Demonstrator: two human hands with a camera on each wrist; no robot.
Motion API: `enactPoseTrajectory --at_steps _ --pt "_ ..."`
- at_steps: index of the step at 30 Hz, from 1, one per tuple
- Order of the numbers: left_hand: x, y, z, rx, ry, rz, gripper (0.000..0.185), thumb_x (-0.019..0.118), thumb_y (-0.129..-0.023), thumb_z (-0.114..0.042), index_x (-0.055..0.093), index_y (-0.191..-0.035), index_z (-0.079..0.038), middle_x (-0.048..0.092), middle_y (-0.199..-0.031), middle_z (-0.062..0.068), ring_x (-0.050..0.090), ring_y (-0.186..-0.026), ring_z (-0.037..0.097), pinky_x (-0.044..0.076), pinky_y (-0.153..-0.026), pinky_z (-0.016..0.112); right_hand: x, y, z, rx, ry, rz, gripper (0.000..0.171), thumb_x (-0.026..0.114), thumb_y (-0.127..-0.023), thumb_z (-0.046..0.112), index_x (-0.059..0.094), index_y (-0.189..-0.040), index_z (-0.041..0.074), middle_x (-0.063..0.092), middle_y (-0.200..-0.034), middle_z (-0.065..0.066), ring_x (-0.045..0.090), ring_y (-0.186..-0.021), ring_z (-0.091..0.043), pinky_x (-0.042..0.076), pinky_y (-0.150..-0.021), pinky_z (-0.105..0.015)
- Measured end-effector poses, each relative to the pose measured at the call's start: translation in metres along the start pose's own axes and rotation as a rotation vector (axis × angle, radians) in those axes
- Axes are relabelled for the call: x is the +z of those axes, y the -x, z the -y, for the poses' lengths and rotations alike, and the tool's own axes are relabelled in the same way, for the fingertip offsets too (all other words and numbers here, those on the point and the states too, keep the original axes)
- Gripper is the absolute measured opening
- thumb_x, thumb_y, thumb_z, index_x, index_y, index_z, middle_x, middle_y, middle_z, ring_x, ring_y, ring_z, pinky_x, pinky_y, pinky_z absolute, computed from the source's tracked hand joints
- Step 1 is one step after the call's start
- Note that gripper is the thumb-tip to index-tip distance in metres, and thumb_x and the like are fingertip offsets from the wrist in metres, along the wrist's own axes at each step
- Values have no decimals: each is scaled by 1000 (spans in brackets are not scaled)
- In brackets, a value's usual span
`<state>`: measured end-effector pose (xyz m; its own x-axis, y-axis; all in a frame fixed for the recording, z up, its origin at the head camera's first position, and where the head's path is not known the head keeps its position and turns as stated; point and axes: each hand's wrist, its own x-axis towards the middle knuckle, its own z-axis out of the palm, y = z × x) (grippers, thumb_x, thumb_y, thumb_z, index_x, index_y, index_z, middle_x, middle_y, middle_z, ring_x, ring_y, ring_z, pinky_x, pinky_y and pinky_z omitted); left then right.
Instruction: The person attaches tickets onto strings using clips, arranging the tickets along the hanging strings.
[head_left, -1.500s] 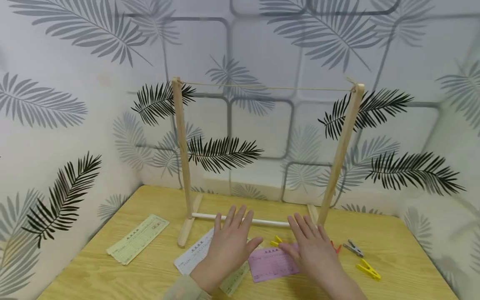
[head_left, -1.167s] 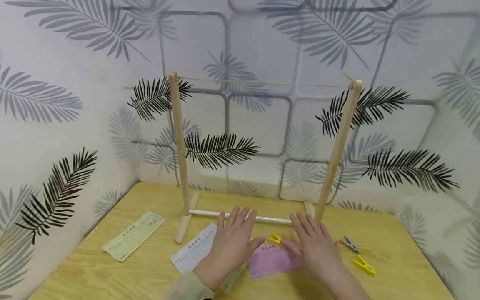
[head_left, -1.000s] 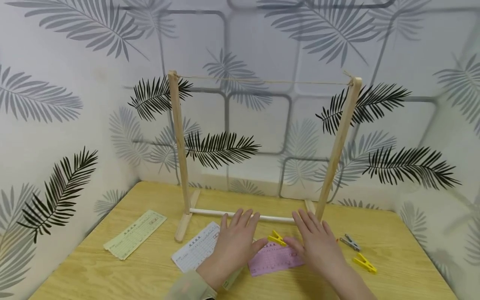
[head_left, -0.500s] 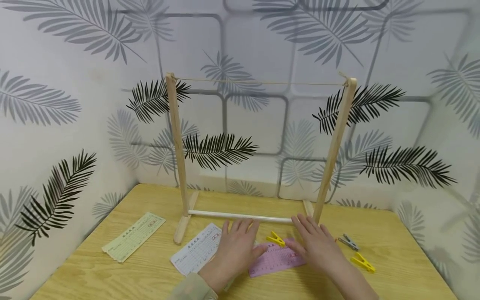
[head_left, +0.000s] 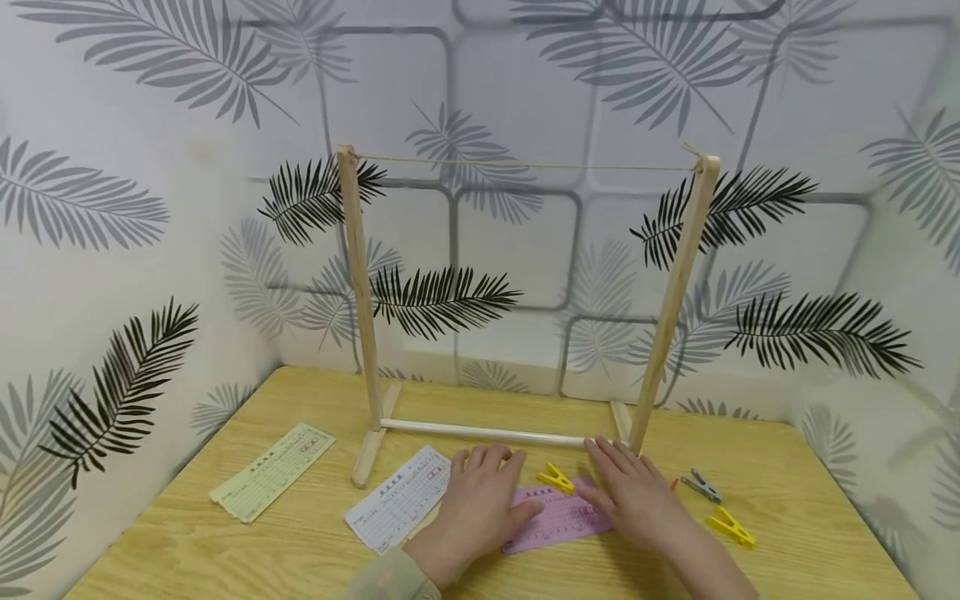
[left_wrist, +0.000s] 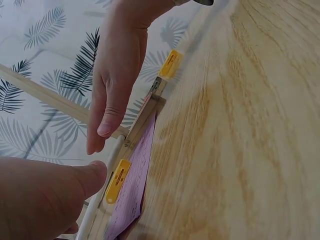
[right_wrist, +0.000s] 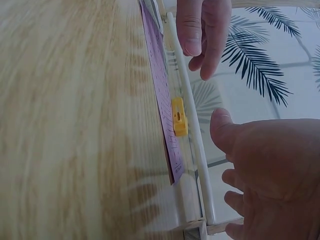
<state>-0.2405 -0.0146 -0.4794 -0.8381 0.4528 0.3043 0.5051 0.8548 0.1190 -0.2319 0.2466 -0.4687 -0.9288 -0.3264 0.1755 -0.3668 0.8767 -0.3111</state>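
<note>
My left hand (head_left: 480, 508) hovers over the table with its fingers loosely bent, between a white printed slip (head_left: 396, 500) and a pink one (head_left: 555, 523). To the right, my right hand (head_left: 639, 500) hangs over the pink slip's right end, fingers extended forward. Neither hand holds anything. A yellow clothespin (head_left: 556, 478) lies at the pink slip's far edge, between the two thumbs. In the left wrist view, the left thumb (left_wrist: 90, 177) appears close to that clothespin (left_wrist: 118, 181). The right wrist view shows the right hand (right_wrist: 280, 165) apart from the pink slip (right_wrist: 162, 90).
Behind the hands stands a wooden frame with two posts (head_left: 675, 308), a string (head_left: 525, 164) across the top and a white rod (head_left: 480, 432) low down. Green slips (head_left: 273, 472) lie at left. A grey clothespin (head_left: 702, 485) and a yellow clothespin (head_left: 730, 527) lie at right.
Both hands have drawn slightly back and right, and the left fingers have bent more. The green slip seen under the left hand is now almost hidden. The slips and clothespins stay put.
</note>
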Motion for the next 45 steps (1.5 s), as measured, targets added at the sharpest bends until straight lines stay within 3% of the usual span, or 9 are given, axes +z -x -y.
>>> enactPoseTrajectory --at_steps 10,19,34,40,45 --pt "4 -1 2 9 19 45 65 76 -100 -61 68 -146 -15 65 -139 6 58 -130 30 45 -111 57 5 -6 -14 -139 -15 -128 60 71 -108 25 53 -159 -1 51 -162 -28 46 -147 -56 33 -118 -75" --pt "9 2 2 26 -2 48 63 78 -97 -62 72 -140 -16 67 -133 3 59 -125 27 46 -109 55 1 -9 -13 -136 -25 -45 55 69 -110 17 53 -162 5 53 -161 -27 50 -146 -53 39 -116 -73" --pt "9 3 3 39 5 111 57 78 -97 -64 76 -133 -19 66 -131 1 59 -123 24 46 -107 53 5 -32 -21 -295 -99 2 49 69 -109 11 60 -157 8 61 -155 -19 57 -141 -49 46 -112 -68" --pt "8 3 4 39 26 106 54 81 -96 -63 77 -128 -19 66 -129 0 58 -120 23 46 -103 51 6 -36 -20 -341 -109 -8 51 73 -106 5 63 -155 10 68 -149 -15 65 -134 -42 51 -109 -61" --pt "8 4 3 40 35 92 55 83 -94 -62 77 -128 -18 66 -128 0 58 -120 23 46 -104 52 8 -37 -21 -366 -143 29 50 70 -105 -1 64 -154 8 67 -150 -16 64 -135 -43 50 -111 -62"
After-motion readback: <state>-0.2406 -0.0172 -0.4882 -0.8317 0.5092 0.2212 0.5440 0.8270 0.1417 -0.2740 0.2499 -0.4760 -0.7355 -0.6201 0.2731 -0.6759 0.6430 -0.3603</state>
